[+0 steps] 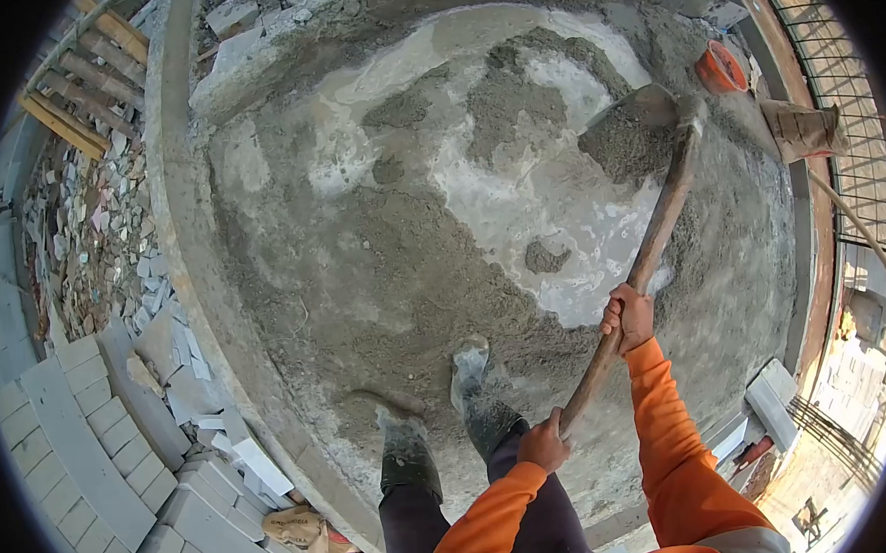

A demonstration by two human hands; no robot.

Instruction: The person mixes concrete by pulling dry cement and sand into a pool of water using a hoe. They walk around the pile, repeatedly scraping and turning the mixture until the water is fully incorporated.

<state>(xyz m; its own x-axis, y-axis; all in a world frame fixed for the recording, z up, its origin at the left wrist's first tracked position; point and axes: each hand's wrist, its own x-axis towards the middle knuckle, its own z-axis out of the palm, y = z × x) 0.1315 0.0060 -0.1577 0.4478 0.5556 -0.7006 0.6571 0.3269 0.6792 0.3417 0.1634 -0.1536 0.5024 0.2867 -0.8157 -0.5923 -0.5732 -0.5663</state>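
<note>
Both of my hands are closed around the wooden handle of a hoe [657,220]. Near the handle's lower end sits my left hand [544,442]; my right hand [630,319] grips it further up. The hoe's wide blade [640,131] lies in the mix at the upper right, with a heap of grey material on or against it. Wet grey mortar [382,255] spreads around it, part damp and crumbly, part under pale watery slurry [498,183]. My boots [408,449] stand in the mix, below and left of the hoe.
Low concrete walls [183,190] edge the mixing area. An orange bucket [721,68] and a sack-like bundle [801,130] are at the upper right. Broken rubble [105,229] and stacked grey blocks [81,436] lie left, beyond the wall. A metal grid [839,86] stands at the right.
</note>
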